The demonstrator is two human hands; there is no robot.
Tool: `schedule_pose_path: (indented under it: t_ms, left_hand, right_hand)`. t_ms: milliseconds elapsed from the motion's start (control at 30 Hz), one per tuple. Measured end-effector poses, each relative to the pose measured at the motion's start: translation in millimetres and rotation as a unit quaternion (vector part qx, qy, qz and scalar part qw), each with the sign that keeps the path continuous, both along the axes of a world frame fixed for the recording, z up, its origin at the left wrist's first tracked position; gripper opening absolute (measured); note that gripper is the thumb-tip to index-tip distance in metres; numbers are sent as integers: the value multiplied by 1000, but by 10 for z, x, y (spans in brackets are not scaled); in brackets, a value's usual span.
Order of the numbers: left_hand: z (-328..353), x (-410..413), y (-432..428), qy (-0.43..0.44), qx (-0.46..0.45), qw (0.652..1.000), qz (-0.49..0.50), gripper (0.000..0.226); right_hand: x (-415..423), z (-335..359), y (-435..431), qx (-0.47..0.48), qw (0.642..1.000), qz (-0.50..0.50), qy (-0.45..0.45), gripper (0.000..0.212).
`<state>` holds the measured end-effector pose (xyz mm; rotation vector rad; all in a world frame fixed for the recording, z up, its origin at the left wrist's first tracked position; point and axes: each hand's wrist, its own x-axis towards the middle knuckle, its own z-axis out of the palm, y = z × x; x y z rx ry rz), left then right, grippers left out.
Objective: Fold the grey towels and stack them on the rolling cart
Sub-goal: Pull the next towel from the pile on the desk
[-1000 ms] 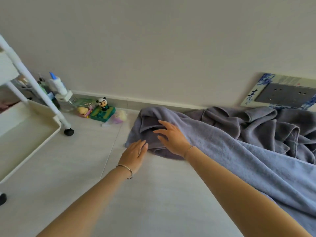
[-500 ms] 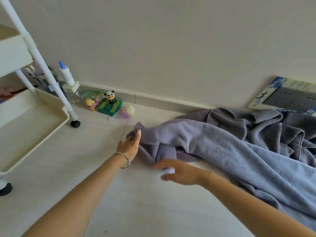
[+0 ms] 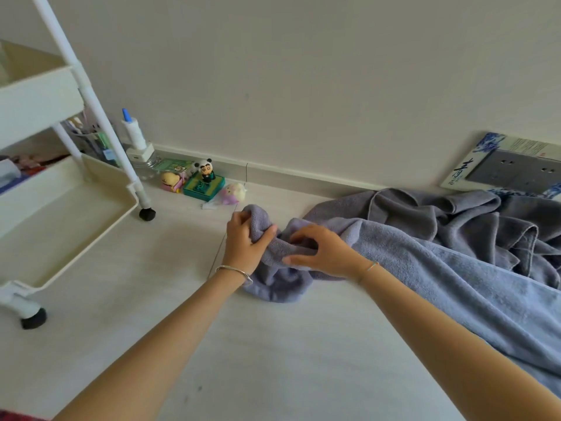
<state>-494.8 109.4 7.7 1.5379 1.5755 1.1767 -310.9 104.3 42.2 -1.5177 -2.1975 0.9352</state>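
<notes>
A large light grey-blue towel (image 3: pixel 449 275) lies on the floor and runs off to the lower right. My left hand (image 3: pixel 243 241) is shut on its bunched far-left end, lifting it slightly. Just to the right, my right hand (image 3: pixel 318 250) pinches the same towel with fingers curled into the cloth. More darker grey towels (image 3: pixel 473 220) sit crumpled in a heap behind it by the wall. The white rolling cart (image 3: pixel 91 189) stands at the left, its lower tray bare.
Small toys, among them a panda figure on a green box (image 3: pixel 204 180), and a bottle with a blue tip (image 3: pixel 133 135) line the skirting board. A blue-and-white board (image 3: pixel 498 165) leans on the wall at the right. The cart's black wheels (image 3: pixel 147 214) rest on the pale floor.
Both hands went from resting flat on the towel to gripping its left end. The towel's end has been gathered into a bunch and pulled toward me.
</notes>
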Motion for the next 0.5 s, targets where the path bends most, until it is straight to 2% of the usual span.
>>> schedule_pose_path:
  t_ms: [100, 200, 333, 500]
  left_hand:
    - [175, -25, -44, 62, 69, 995, 20, 54]
    - [439, -45, -51, 60, 125, 990, 16, 56]
    - [934, -48, -43, 83, 209, 973, -45, 56]
    - [1568, 30, -164, 65, 190, 971, -130, 49]
  right_hand:
    - [11, 104, -35, 57, 998, 14, 8, 16]
    - [59, 367, -72, 42, 997, 9, 68, 5]
    - [163, 891, -151, -26, 987, 54, 152, 13]
    - [323, 1615, -385, -98, 972, 71, 201, 10]
